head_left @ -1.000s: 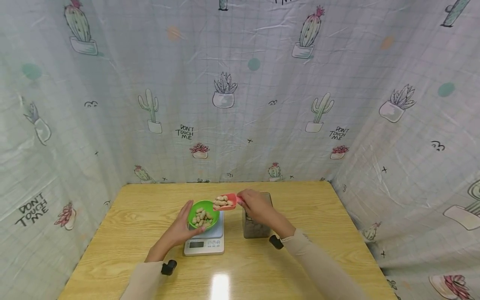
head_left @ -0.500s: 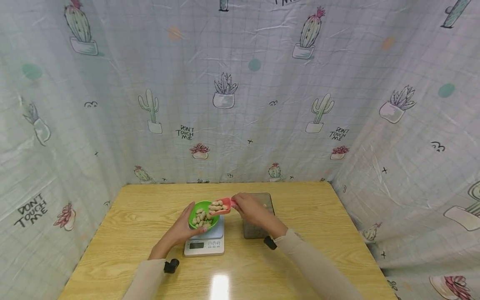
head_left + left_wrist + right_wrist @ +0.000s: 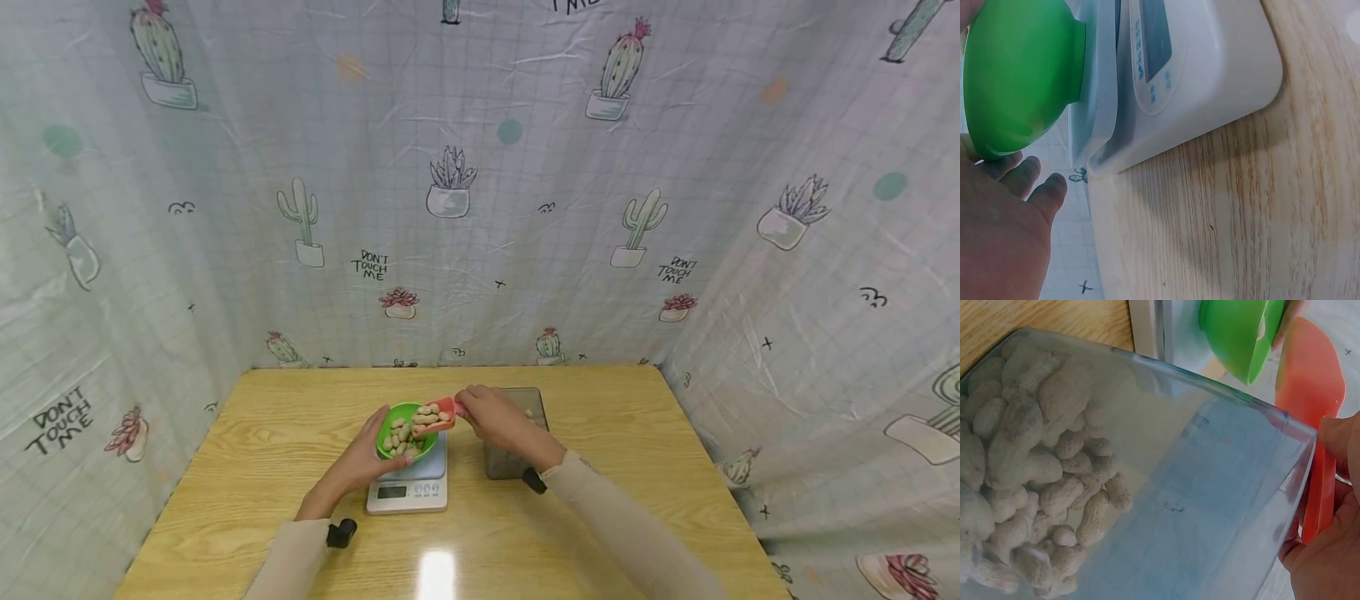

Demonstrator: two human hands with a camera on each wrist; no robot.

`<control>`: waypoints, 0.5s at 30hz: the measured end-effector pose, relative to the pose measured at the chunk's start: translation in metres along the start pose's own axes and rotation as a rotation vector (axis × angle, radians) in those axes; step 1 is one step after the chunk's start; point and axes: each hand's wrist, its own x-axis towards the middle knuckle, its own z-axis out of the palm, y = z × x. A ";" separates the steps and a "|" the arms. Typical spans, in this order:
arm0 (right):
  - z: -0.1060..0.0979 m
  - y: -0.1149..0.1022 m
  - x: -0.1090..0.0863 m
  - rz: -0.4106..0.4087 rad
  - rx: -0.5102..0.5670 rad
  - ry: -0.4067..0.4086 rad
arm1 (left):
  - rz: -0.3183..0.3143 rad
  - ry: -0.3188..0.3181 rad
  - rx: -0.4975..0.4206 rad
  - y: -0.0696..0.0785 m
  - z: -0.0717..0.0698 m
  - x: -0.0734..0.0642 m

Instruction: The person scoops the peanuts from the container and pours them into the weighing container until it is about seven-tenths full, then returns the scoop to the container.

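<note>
My left hand (image 3: 360, 457) holds a green bowl (image 3: 406, 409) at its left side, thumb at the near rim and fingers along the far side. Unshelled peanuts (image 3: 396, 437) lie in the bowl. It stands on a kitchen scale (image 3: 408, 504); the left wrist view shows the bowl's foot (image 3: 1076, 62) at the scale's platform (image 3: 1099, 75). My right hand (image 3: 491, 419) grips the handle of a red scoop (image 3: 1311, 369). Loaded with several peanuts (image 3: 427, 417), the scoop overlaps the bowl's right rim in the head view, its mouth toward the bowl.
Right of the scale stands a clear plastic container (image 3: 513, 465), partly hidden under my right forearm. Many peanuts (image 3: 1054, 469) fill its lower part. A wooden table (image 3: 300, 417) carries everything, and a cactus-print curtain (image 3: 480, 250) hangs behind and at both sides.
My right hand has moved left with the loaded scoop, from beside the bowl's right edge to over it. The left hand has stayed at the bowl.
</note>
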 end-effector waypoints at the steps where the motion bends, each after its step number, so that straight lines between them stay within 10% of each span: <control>1: 0.000 0.000 0.001 -0.006 -0.005 0.003 | -0.002 -0.001 -0.002 0.000 0.000 0.000; 15: -0.013 -0.005 0.010 -0.124 -0.123 -0.026 | -0.010 -0.003 -0.012 0.001 -0.001 -0.001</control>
